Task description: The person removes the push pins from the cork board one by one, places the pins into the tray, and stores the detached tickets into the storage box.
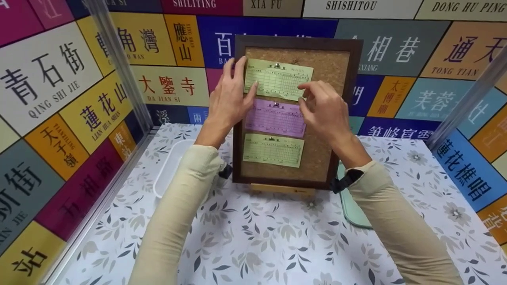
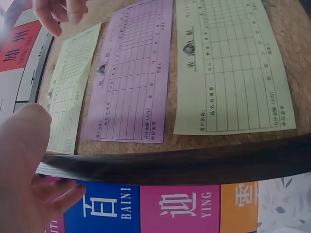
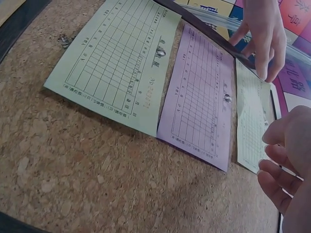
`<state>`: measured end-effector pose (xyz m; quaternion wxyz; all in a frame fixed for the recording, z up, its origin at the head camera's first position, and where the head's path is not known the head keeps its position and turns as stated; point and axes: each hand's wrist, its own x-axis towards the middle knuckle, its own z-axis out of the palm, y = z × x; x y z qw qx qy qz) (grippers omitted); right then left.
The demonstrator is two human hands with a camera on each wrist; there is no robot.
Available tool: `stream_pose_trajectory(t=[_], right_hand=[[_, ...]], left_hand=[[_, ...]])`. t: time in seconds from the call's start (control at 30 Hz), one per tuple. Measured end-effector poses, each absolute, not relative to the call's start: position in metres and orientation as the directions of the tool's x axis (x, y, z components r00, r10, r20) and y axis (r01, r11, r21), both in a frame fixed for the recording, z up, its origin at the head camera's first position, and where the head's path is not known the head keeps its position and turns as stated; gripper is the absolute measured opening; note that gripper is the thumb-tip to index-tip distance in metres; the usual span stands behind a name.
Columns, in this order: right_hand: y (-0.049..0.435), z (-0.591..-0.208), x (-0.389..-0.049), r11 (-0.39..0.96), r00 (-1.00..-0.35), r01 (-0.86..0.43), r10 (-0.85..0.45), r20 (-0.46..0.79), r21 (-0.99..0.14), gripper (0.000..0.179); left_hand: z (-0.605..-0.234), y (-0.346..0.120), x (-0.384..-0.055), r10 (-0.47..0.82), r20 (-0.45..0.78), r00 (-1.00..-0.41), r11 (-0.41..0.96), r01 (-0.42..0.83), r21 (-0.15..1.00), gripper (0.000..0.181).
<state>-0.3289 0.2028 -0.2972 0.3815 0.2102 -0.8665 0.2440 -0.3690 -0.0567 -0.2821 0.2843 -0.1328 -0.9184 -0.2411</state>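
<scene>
A corkboard (image 1: 317,158) in a dark wooden frame stands upright, with three printed receipt slips on it. The top slip (image 1: 273,79) is pale green, the middle slip (image 1: 273,118) purple, the bottom slip (image 1: 271,152) pale green. Each has a small shiny fastener at its upper middle. My left hand (image 1: 231,93) spans the frame's upper left edge, fingers extended and thumb spread over the top slip. Some of its fingers lie beyond the frame in the left wrist view. My right hand (image 1: 324,107) has its bent fingertips beside the top slip's lower right corner, thumb and forefinger apart.
A light wooden stand (image 1: 281,189) supports the board. To its left lies a white tray (image 1: 168,166), partly behind my sleeve; a mint-green tray (image 1: 354,209) lies to the right. Another small metal fastener (image 3: 64,41) shows on the cork below the bottom slip. Sign-printed walls enclose the flowered table (image 1: 253,237).
</scene>
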Motion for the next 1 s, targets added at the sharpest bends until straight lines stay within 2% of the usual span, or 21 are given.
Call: stream_pose_trajectory(t=[0.4, 0.67, 1.0], right_hand=[[0.185, -0.283, -0.354, 0.787, -0.645, -0.552, -0.193, 0.739, -0.275, 0.025], [0.180, -0.273, -0.367, 0.784, -0.656, -0.543, -0.170, 0.736, -0.302, 0.024], [0.164, -0.259, -0.377, 0.789, -0.702, -0.509, -0.150, 0.696, -0.344, 0.024]], left_hand=[[-0.279, -0.057, -0.372, 0.055, 0.572, -0.818, 0.787, 0.388, 0.480, 0.038], [-0.279, -0.055, -0.372, 0.046, 0.540, -0.841, 0.763, 0.378, 0.525, 0.026], [-0.284, -0.057, -0.374, 0.004, 0.581, -0.814, 0.768, 0.375, 0.520, 0.017]])
